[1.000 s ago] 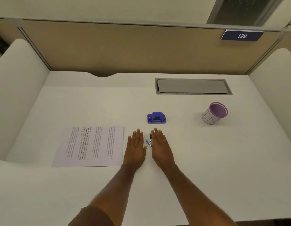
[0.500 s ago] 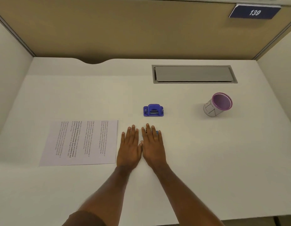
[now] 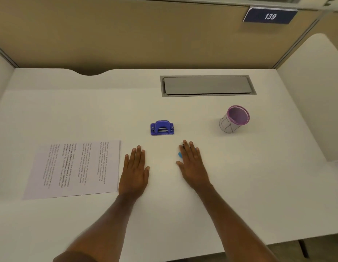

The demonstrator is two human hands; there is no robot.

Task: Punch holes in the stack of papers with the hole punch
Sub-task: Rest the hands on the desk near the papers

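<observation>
— What sits around the hole punch [image 3: 162, 128]?
— One printed stack of papers [image 3: 73, 168] to its left, one purple-rimmed cup [image 3: 234, 119] to its right.
— Hands?
— Two: left hand [image 3: 134, 172], right hand [image 3: 193, 165], nearer than it.

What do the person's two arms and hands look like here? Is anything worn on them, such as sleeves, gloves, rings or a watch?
Both forearms are bare up to the bottom edge of the picture; no sleeves, gloves or watch show. The left hand and the right hand show no rings that I can make out on the fingers. The upper arms are out of view.
</observation>
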